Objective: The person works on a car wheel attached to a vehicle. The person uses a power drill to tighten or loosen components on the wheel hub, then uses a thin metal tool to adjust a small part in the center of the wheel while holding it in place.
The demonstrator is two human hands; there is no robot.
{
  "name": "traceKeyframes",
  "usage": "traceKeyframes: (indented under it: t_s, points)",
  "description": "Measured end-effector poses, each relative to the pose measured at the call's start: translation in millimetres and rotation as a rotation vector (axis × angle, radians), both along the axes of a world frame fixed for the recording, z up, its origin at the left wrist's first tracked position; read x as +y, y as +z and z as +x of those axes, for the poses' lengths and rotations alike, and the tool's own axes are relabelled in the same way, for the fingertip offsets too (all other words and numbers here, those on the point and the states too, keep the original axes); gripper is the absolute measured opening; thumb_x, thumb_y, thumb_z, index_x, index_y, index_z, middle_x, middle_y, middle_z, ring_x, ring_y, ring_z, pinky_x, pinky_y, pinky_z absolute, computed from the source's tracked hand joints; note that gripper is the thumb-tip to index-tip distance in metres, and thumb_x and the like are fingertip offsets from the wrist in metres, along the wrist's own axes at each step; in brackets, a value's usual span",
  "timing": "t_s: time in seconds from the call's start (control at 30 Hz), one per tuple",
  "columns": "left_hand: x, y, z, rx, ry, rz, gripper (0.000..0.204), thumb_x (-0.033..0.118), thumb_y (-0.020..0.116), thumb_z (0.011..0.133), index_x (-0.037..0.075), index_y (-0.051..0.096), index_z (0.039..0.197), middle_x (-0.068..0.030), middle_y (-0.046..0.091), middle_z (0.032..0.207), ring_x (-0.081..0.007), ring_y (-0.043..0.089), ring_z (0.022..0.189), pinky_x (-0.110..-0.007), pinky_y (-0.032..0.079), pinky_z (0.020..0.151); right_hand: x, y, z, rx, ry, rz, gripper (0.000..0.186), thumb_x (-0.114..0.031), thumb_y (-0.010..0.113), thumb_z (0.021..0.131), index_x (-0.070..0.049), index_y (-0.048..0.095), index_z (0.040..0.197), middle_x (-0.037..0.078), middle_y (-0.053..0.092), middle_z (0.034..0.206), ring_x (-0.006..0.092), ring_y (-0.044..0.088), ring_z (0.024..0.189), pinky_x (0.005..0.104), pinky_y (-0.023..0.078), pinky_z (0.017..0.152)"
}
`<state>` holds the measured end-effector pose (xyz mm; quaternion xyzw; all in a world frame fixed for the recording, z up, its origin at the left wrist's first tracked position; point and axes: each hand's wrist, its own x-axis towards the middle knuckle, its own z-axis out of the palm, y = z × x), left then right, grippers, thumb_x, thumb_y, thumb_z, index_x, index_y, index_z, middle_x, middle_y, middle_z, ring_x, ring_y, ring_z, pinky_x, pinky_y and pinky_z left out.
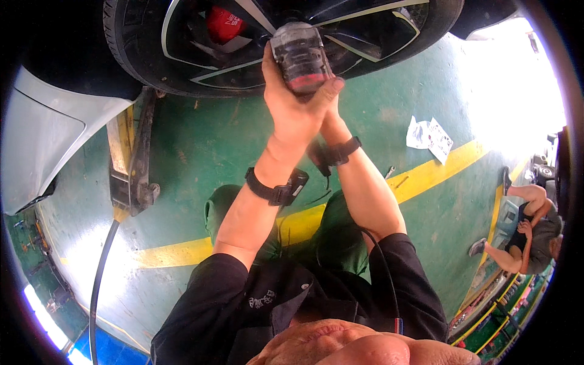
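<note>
While left hand (293, 114) clasps power tool (300, 58) | long axis faces wheel (365, 45) | right hand (331, 118) half-hidden, can't tell

The left hand (295, 112) is largely concealing the right hand (332, 118) and is covering the lower part of the tool (301, 55). The tool's body is masking its far end. The upper edge is cutting off the wheel (254, 13); the lower edge is cropping the hose (100, 274). Print on the papers (437, 140) is appearing too small for reading.
</note>
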<state>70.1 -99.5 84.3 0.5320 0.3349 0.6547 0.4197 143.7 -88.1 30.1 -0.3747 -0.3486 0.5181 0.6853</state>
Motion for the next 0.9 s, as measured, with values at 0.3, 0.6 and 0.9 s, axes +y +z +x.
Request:
traceKeyframes:
  t_s: [0.3,0.6,0.9]
  points:
    - [1.7,-3.3,1.9,0.054,0.021,-0.025,0.105,0.017,0.093,0.069,-0.014,0.029,0.145,-0.0214,0.063,0.121,-0.0250,0.064,0.106,-0.035,0.052,0.094,-5.9,6.0,6.6,-0.178,-0.006,-0.057,0.044,-0.016,0.063,0.096,-0.006,0.058,0.138,0.005,0.072,0.112,0.0131,0.067,0.096,0.0307,0.055,0.086]
    - [5.0,1.1,-3.0,0.384,0.164,0.057,0.107,0.025,0.096,0.063,-0.011,0.035,0.144,-0.0243,0.063,0.125,-0.0299,0.065,0.111,-0.037,0.051,0.098,-20.1,7.6,-0.9,-0.176,-0.014,-0.036,0.042,-0.016,0.064,0.095,-0.007,0.059,0.135,0.005,0.072,0.111,0.0134,0.067,0.096,0.0309,0.055,0.086]
    - [5.7,-1.2,0.1,0.187,0.079,0.030,0.108,0.020,0.095,0.062,-0.013,0.032,0.143,-0.0226,0.065,0.118,-0.0304,0.067,0.104,-0.039,0.054,0.092,-19.7,3.0,-0.4,-0.183,-0.013,-0.047,0.041,-0.016,0.066,0.093,-0.007,0.060,0.133,0.005,0.072,0.111,0.0137,0.067,0.097,0.0311,0.054,0.087]
